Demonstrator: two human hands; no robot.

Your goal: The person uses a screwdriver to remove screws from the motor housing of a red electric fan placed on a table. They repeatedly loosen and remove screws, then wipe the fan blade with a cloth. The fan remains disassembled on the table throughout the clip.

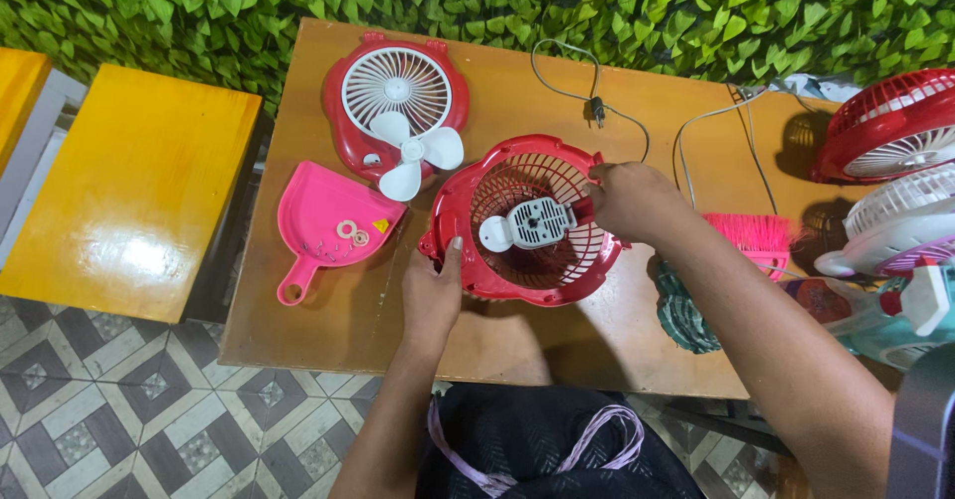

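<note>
- Steadying red rear fan grille (pixel 527 222) at table (pixel 328 310) centre; left hand (pixel 430 295) closed on its near rim, thumb up against the edge, likely bracing it against turning
- Pinching at white motor housing (pixel 537 222) inside the grille; right hand (pixel 629 199) fingers curled shut there, exact hold hidden
- Lying aside, well apart: front cover (pixel 348 131) under white blade (pixel 410 153); small washers resting in pink dustpan (pixel 323 222), seemingly kept from rolling

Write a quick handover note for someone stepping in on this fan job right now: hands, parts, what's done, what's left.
Left hand grips the near rim of the red rear grille. Right hand holds the white motor at the grille's centre.
Front cover is off, lying behind with the white blade on it.
Small fasteners sit in the pink dustpan.
Left: motor is not yet out of the grille.
</note>
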